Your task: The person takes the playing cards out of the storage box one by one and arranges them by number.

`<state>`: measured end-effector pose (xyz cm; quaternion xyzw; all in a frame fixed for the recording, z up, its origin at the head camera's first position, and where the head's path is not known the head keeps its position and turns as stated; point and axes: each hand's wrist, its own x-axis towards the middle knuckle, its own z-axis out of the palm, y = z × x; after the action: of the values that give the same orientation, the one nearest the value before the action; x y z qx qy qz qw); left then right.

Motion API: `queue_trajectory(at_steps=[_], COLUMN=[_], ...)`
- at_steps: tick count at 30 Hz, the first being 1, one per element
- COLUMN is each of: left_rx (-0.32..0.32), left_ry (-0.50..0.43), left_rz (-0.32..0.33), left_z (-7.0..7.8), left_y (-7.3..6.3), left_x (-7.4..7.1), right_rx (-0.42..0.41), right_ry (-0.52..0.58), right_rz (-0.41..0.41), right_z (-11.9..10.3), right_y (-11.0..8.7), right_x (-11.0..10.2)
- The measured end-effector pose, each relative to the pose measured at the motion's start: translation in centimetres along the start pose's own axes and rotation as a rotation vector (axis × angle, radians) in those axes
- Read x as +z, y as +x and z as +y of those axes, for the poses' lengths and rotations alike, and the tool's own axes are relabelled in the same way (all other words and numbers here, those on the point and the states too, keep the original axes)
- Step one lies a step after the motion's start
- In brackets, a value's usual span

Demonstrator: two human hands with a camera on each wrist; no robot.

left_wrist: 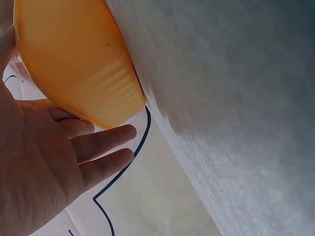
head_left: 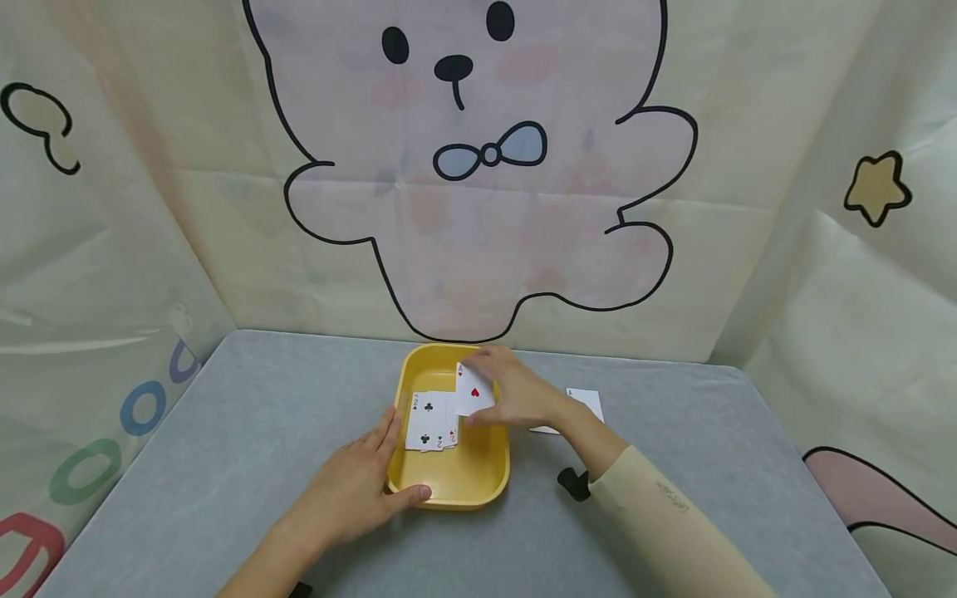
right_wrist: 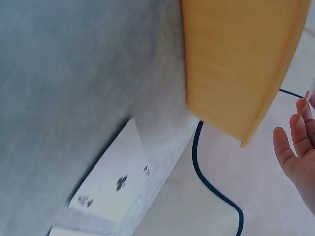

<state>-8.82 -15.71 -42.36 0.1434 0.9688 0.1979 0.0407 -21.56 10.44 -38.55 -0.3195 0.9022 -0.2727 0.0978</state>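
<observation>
A yellow plastic tray (head_left: 473, 486) stands on the table, with several overlapping playing cards (head_left: 424, 420) lying inside at its left; a two of clubs is on top. My right hand (head_left: 516, 390) pinches an ace of hearts (head_left: 473, 391) by its edges over the tray, right beside those cards. In the right wrist view, the fingers of this hand show at the right edge. My left hand (head_left: 355, 482) rests at the tray's near-left corner, thumb on the front rim and fairly straight fingers along the left side. The left wrist view shows its fingers (left_wrist: 106, 142) against the tray's outer wall.
Right of the tray lie playing cards, partly hidden by my right arm; one is an ace of clubs (right_wrist: 120, 182). A small black object (head_left: 574, 483) shows by the right sleeve. Behind the grey table (head_left: 299, 399) hangs a printed cloth (head_left: 486, 241).
</observation>
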Motion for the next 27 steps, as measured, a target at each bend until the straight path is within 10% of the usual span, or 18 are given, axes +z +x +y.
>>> queue_trajectory(at_steps=[27], left_rx=[-0.002], left_ry=[-0.002], left_rz=[0.000], left_z=[-0.1], left_y=[0.0], left_x=[0.0], right_rx=[0.091], right_ry=[0.023], right_rz=[0.102], right_z=[5.8], right_y=[-5.7], right_x=[-4.3])
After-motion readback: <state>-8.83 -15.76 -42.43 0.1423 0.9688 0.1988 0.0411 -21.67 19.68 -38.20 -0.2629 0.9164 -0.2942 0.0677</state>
